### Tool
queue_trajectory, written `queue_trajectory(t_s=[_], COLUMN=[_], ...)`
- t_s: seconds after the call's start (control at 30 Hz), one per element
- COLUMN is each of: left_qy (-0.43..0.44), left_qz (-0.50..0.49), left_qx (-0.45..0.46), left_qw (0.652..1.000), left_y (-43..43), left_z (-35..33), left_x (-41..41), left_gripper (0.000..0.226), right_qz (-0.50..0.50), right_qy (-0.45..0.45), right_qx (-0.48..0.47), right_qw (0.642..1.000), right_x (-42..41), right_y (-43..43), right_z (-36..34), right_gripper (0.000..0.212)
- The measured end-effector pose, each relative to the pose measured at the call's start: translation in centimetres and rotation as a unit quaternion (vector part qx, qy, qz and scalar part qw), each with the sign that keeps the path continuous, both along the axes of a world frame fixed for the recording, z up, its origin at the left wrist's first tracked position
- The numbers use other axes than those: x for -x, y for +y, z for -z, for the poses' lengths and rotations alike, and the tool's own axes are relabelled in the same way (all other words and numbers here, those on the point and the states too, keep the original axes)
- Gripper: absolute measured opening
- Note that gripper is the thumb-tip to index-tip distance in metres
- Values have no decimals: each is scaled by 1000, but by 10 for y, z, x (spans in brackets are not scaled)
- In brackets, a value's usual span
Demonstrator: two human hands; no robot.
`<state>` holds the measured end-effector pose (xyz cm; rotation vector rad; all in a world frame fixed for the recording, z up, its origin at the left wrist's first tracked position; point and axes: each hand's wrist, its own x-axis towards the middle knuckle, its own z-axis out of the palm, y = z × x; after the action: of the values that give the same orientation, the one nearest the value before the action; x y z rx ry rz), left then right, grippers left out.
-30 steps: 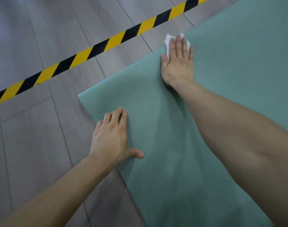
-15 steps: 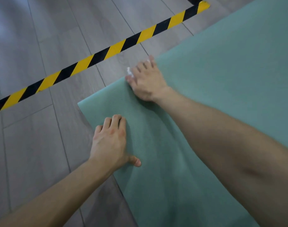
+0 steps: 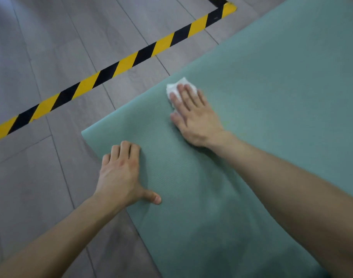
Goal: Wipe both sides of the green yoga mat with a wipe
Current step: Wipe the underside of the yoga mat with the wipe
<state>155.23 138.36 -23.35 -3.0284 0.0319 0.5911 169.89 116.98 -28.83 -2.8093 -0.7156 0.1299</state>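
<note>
The green yoga mat (image 3: pixel 271 93) lies flat on the floor, its near-left corner pointing toward the striped tape. My right hand (image 3: pixel 193 115) lies flat on the mat with straight fingers and presses a crumpled white wipe (image 3: pixel 176 88) against it, close to the mat's left edge. The wipe pokes out past the fingertips. My left hand (image 3: pixel 123 173) rests palm-down near the mat's corner, fingers straight and together, thumb spread to the right, holding the mat down.
Grey wood-look floor planks (image 3: pixel 41 57) surround the mat. A yellow-and-black striped tape line (image 3: pixel 115 70) runs diagonally across the floor beyond the mat and turns a corner at the top.
My right hand swept the wipe from farther up the left edge down toward the corner, then moved back inward onto the mat. The left hand stayed in place.
</note>
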Motion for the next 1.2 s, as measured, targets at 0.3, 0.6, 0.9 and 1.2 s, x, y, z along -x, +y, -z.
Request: queue_trajectory(t_s=[0.3,0.6,0.9,1.2], left_qy=[-147,-210,-175,-177], left_qz=[117,222,196,207], left_qx=[142,165,167,185], left_qw=[972,938,950,944], left_y=[-46,-128,-127,-129], left_z=[-3,49,55,55], left_x=[-47,-121,-128,-133], left_gripper=[71,51,53,49], right_qz=[180,-115,261,245], right_qy=[13,2,5,20], right_qx=[43,73,0,76], right_qw=[983,991,965,966], right_x=[-26,59,37,66], right_y=[-156,-199,-180,-276], right_z=[-2,-6,4,-2], right_gripper=[65,60,79,71])
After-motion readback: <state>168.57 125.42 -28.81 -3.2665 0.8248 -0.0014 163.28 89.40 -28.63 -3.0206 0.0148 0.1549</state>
